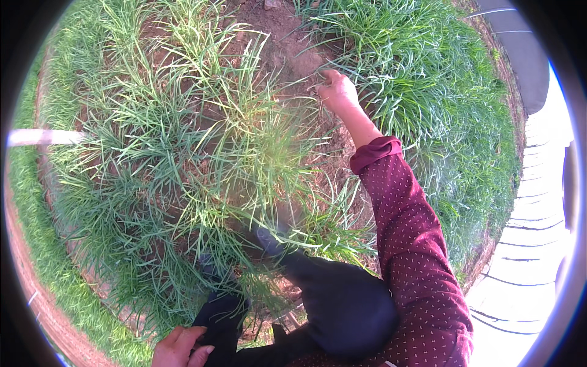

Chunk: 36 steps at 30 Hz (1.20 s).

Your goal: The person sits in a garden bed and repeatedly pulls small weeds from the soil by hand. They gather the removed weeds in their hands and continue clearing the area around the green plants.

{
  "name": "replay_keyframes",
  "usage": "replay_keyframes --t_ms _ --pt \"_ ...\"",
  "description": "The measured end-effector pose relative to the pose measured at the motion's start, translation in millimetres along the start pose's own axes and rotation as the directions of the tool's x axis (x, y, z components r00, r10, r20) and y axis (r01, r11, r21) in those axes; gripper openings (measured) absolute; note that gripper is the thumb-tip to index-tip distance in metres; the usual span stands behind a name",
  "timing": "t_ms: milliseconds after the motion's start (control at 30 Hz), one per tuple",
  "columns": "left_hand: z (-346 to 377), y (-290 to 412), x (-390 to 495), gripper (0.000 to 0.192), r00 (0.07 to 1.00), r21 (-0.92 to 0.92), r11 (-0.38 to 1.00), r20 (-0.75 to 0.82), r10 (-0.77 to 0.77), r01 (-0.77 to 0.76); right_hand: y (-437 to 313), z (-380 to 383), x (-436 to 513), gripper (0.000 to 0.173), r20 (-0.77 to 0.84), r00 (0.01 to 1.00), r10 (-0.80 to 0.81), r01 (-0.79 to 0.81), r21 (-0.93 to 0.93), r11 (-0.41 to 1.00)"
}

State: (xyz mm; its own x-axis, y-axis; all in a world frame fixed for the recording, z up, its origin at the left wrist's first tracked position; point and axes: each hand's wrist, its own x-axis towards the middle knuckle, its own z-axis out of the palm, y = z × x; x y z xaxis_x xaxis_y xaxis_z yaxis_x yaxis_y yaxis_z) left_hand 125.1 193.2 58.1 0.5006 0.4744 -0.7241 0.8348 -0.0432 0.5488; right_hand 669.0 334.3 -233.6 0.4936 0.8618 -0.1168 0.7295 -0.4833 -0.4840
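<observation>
My right hand (338,94) reaches out over a strip of bare reddish soil (298,50), its fingers curled close to the edge of a dense clump of narrow-leaved green plants (403,91). Whether something thin is between those fingers cannot be told. My left hand (181,348) rests low in the view beside my dark trouser leg (220,316), fingers bent, with no object plainly in it. Grass-like plants (247,114), some yellowish, spread between my hands and around my feet, partly hiding my shoes.
More rows of the green plants (69,284) run along the left, with a soil path (55,321) beyond. A pale pole-like thing (46,137) juts in at the left. Bright sheeting with dark curved lines (527,257) and a grey surface (523,55) lie at the right.
</observation>
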Motion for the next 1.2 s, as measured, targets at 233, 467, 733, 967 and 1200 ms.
replay_keyframes --t_ms 233,467,733,967,1200 --pt "1 -3 -1 0.036 1.0 0.007 1.0 -0.007 0.016 -0.016 -25 25 13 0.045 0.363 0.928 -0.082 0.035 0.133 0.99" --pt "-1 0 2 0.037 1.0 -0.006 1.0 0.008 0.008 -0.008 -46 54 22 0.048 0.531 0.836 -0.136 0.201 -0.065 0.977" --pt "-2 -1 1 0.038 1.0 -0.01 1.0 0.013 0.001 0.0 -42 21 14 0.023 0.203 0.979 0.001 -0.077 0.365 0.928" --pt "-1 0 0 0.038 1.0 -0.009 1.0 0.006 0.015 -0.015 -24 25 5 0.036 0.443 0.813 -0.377 0.49 -0.172 0.855" --pt "1 -1 1 0.037 0.999 -0.013 0.999 -0.012 0.036 -0.036 -33 49 -5 0.026 0.464 0.757 -0.46 0.611 -0.256 0.749"
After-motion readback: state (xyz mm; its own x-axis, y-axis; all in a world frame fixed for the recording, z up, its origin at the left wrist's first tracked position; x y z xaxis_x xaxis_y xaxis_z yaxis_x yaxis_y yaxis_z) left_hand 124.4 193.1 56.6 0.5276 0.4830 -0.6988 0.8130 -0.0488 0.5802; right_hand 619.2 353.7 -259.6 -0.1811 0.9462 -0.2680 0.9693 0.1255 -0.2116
